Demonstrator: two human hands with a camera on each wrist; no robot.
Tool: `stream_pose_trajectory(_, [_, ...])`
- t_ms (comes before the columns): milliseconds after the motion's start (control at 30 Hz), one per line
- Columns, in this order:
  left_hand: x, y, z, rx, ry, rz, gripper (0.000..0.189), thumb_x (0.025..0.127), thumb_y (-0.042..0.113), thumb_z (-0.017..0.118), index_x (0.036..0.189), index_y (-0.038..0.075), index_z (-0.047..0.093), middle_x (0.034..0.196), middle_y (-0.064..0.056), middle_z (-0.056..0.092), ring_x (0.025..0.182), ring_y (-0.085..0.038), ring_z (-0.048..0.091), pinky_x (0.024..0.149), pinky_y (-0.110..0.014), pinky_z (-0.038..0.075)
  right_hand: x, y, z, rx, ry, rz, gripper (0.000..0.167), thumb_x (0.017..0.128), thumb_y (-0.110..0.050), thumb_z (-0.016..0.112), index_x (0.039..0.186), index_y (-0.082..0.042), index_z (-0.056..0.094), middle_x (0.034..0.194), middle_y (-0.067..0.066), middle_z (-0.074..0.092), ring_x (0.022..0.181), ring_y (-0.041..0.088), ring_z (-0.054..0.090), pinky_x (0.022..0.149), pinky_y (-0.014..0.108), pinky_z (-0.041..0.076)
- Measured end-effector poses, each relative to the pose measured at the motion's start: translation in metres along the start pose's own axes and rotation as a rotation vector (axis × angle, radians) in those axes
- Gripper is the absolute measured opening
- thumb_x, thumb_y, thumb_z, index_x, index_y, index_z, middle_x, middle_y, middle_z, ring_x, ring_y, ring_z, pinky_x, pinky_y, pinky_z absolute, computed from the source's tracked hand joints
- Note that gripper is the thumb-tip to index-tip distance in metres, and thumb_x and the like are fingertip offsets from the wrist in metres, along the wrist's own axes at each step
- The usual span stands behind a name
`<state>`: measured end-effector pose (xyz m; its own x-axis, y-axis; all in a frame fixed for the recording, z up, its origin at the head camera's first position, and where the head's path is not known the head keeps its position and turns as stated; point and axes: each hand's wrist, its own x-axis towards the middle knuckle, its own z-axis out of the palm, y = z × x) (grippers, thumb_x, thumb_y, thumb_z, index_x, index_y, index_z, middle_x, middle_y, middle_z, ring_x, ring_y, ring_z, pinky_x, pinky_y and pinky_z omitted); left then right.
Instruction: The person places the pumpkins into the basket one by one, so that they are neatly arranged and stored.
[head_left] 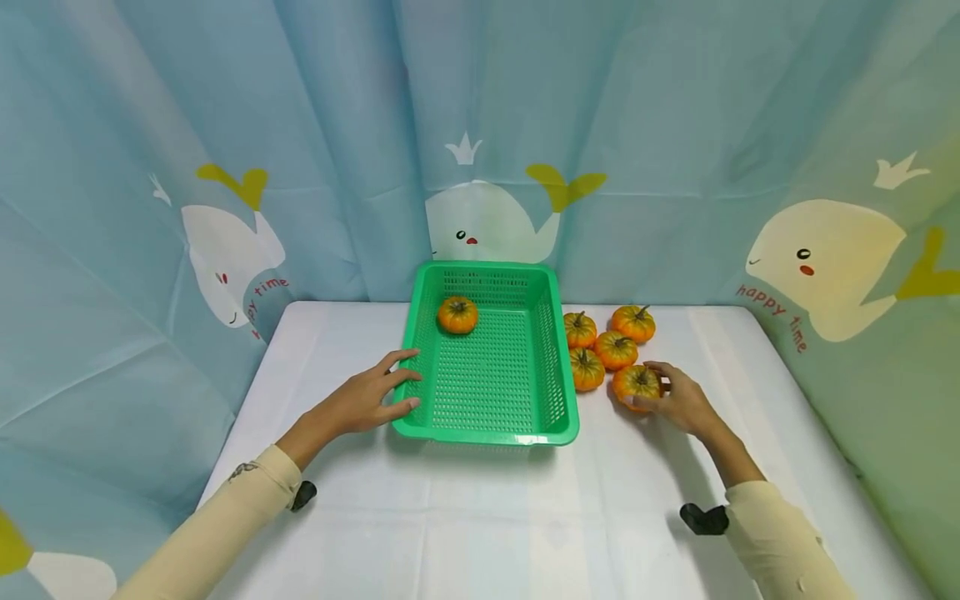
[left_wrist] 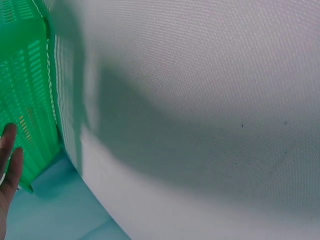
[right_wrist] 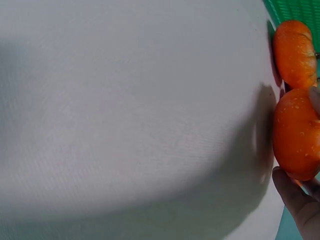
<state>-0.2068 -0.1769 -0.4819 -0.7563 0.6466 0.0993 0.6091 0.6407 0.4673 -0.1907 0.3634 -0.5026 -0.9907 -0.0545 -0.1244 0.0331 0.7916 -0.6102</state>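
My right hand (head_left: 678,402) has its thumb and fingers around the nearest small orange pumpkin (head_left: 636,383), at the table's right. In the right wrist view this pumpkin (right_wrist: 296,137) shows large beside the fingers (right_wrist: 290,192). Several like it, such as one pumpkin (head_left: 617,350), cluster just behind and to its left. The green plastic basket (head_left: 487,435) stands at mid-table with one pumpkin (head_left: 457,315) in its far left corner. My left hand (head_left: 369,396), fingers spread, is at the basket's left rim. The left wrist view catches only some fingers (left_wrist: 14,167) by the slotted wall.
A white-covered table (head_left: 480,525) carries everything. Blue curtains (head_left: 337,150) printed with whales hang behind it and along both sides. The pumpkin cluster lies close against the basket's right side. Dark straps (head_left: 705,519) show by the sleeves.
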Motion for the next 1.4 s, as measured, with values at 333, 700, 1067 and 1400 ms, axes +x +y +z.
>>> stream_pose_trajectory(333, [0.000, -0.001, 0.001, 0.006, 0.003, 0.005, 0.047, 0.100, 0.046, 0.059, 0.136, 0.014, 0.060, 0.163, -0.003, 0.029, 0.108, -0.027, 0.068, 0.085, -0.046, 0.055, -0.006, -0.005, -0.011, 0.002, 0.024, -0.058, 0.076, 0.088, -0.028, 0.077, 0.146, 0.007, 0.042, 0.144, 0.035, 0.044, 0.119, 0.053, 0.053, 0.094, 0.059, 0.049])
stream_pose_trajectory(700, [0.001, -0.001, 0.000, 0.016, 0.011, 0.010, 0.046, 0.101, 0.044, 0.059, 0.136, 0.014, 0.060, 0.163, -0.004, 0.029, 0.106, -0.027, 0.069, 0.084, -0.045, 0.055, -0.006, -0.019, -0.025, 0.031, 0.008, -0.088, 0.077, 0.090, -0.030, 0.077, 0.149, 0.003, 0.040, 0.148, 0.032, 0.043, 0.122, 0.053, 0.052, 0.093, 0.059, 0.050])
stream_pose_trajectory(1067, [0.001, -0.001, 0.000, 0.009, 0.008, 0.017, 0.046, 0.101, 0.044, 0.059, 0.136, 0.014, 0.060, 0.163, -0.004, 0.029, 0.108, -0.026, 0.068, 0.085, -0.045, 0.055, -0.011, -0.049, -0.041, 0.016, 0.000, -0.120, 0.081, 0.092, -0.034, 0.075, 0.150, 0.006, 0.036, 0.149, 0.034, 0.041, 0.125, 0.055, 0.051, 0.095, 0.062, 0.050])
stream_pose_trajectory(1400, [0.000, 0.000, -0.001, 0.013, 0.006, 0.012, 0.046, 0.101, 0.044, 0.059, 0.135, 0.014, 0.061, 0.162, -0.004, 0.030, 0.109, -0.026, 0.068, 0.085, -0.045, 0.055, -0.007, -0.081, -0.049, -0.020, -0.014, -0.161, 0.084, 0.089, -0.040, 0.077, 0.152, 0.000, 0.039, 0.148, 0.032, 0.044, 0.123, 0.052, 0.054, 0.095, 0.062, 0.050])
